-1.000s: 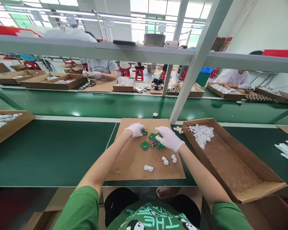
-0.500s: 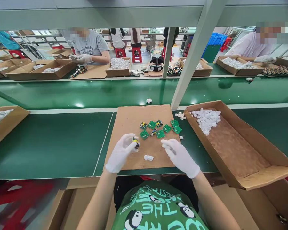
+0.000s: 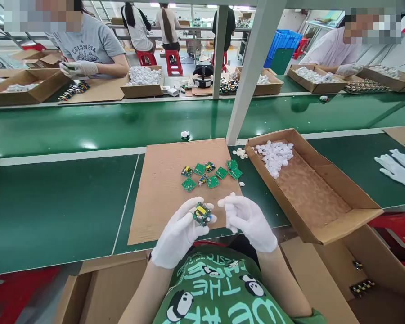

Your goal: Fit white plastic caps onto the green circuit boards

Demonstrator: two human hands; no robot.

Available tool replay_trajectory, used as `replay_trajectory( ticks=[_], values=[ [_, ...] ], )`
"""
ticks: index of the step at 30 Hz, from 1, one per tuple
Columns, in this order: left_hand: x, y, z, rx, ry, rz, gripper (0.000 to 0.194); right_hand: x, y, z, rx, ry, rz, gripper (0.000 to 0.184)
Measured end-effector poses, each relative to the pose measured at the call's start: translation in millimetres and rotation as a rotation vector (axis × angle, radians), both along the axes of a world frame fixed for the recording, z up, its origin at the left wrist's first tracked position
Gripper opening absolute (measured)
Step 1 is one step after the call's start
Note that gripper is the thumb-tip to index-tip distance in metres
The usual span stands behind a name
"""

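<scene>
My left hand (image 3: pixel 180 236), in a white glove, grips a small green circuit board (image 3: pixel 201 214) by its edges. The board's component side faces up, with a yellow-wrapped transformer on it. My right hand (image 3: pixel 248 220), also gloved, is just right of the board without touching it. Its index finger points left and the other fingers are bent, with a gap between finger and thumb; I see nothing held there. Beyond both hands, several green boards (image 3: pixel 212 182) lie on a cardboard sheet (image 3: pixel 155 189), some with components up, others showing the flat side.
An open cardboard box (image 3: pixel 324 207) with white plastic pieces (image 3: pixel 275 157) stands at the right. Small white discs (image 3: pixel 240 153) lie near its corner. White gloves (image 3: pixel 398 171) rest far right. A slanted post (image 3: pixel 253 67) rises behind the sheet, before the green conveyor (image 3: pixel 121 130). Co-workers sit opposite.
The view has shifted and tilted down. My left hand has turned the board so its component face shows and brought it nearer my body. The white piece on the sheet is out of sight.
</scene>
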State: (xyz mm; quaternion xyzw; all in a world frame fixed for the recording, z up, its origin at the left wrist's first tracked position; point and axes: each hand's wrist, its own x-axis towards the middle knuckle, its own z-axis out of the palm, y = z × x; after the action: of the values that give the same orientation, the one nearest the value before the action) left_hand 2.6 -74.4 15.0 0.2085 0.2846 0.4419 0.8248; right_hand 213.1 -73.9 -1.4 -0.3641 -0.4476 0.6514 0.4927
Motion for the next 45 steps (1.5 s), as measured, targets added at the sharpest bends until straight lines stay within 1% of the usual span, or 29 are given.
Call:
replay_trajectory(
  ticks=[2, 4, 9, 13, 15, 17, 20, 21, 22, 23, 25, 26, 27, 29, 31, 36, 39, 42, 45],
  values=[
    [3, -2, 1.1, 0.028, -0.02, -0.022, 0.034, 1, -4, 0.6, 0.005, -0.017, -0.033, 0.023],
    [5, -4, -0.3, 0.056, -0.028, -0.049, 0.034, 1, -8, 1.6, 0.009, -0.037, -0.076, 0.018],
    [8, -10, -5.3, 0.112, -0.03, -0.07, 0.037, -4, -14, 7.5, 0.021, -0.081, -0.222, 0.015],
    [10, -14, -1.1, 0.152, 0.057, -0.024, 0.038, -14, -14, 15.6, 0.077, -0.145, -0.308, 0.016],
    [12, -16, 1.8, 0.181, 0.093, 0.0, 0.033, -18, -14, 20.8, 0.117, -0.209, -0.324, 0.013],
    [14, -16, 3.6, 0.194, 0.077, 0.021, 0.023, -20, -14, 26.1, 0.201, -0.283, -0.293, 0.009],
    [17, -16, 3.2, 0.168, 0.066, 0.073, 0.01, -21, -15, 32.6, 0.42, -0.386, -0.21, 0.009],
    [17, -16, 2.4, 0.162, 0.082, 0.097, 0.009, -21, -16, 34.1, 0.478, -0.416, -0.192, 0.007],
    [17, -16, 1.3, 0.167, 0.1, 0.12, 0.013, -21, -17, 35.1, 0.503, -0.438, -0.189, 0.007],
    [16, -17, -0.1, 0.182, 0.118, 0.139, 0.021, -22, -19, 35.7, 0.488, -0.451, -0.195, 0.009],
    [14, -18, -3.1, 0.227, 0.167, 0.144, 0.04, -23, -22, 36.1, 0.401, -0.453, -0.216, 0.018],
    [13, -19, -4.5, 0.256, 0.199, 0.135, 0.046, -23, -23, 36.2, 0.377, -0.456, -0.234, 0.024],
    [11, -19, -5.6, 0.289, 0.238, 0.125, 0.049, -23, -24, 36.4, 0.383, -0.473, -0.252, 0.03],
    [7, -20, -6.7, 0.361, 0.324, 0.111, 0.045, -22, -25, 37.5, 0.446, -0.52, -0.275, 0.035],
    [5, -20, -5.8, 0.432, 0.398, 0.11, 0.041, -21, -25, 39.1, 0.483, -0.562, -0.287, 0.032],
    [7, -19, 2.3, 0.55, 0.516, 0.137, 0.04, -21, -26, 41.3, 0.442, -0.66, -0.337, 0.021],
    [9, -18, 5.5, 0.596, 0.534, 0.142, 0.04, -18, -25, 43.1, 0.434, -0.656, -0.304, 0.022],
    [9, -19, 2.5, 0.625, 0.523, 0.13, 0.039, -18, -24, 44.1, 0.407, -0.634, -0.25, 0.02],
    [10, -22, -5.8, 0.644, 0.521, 0.165, 0.04, -23, -24, 36.8, 0.413, -0.546, -0.273, 0.009]
  ],
)
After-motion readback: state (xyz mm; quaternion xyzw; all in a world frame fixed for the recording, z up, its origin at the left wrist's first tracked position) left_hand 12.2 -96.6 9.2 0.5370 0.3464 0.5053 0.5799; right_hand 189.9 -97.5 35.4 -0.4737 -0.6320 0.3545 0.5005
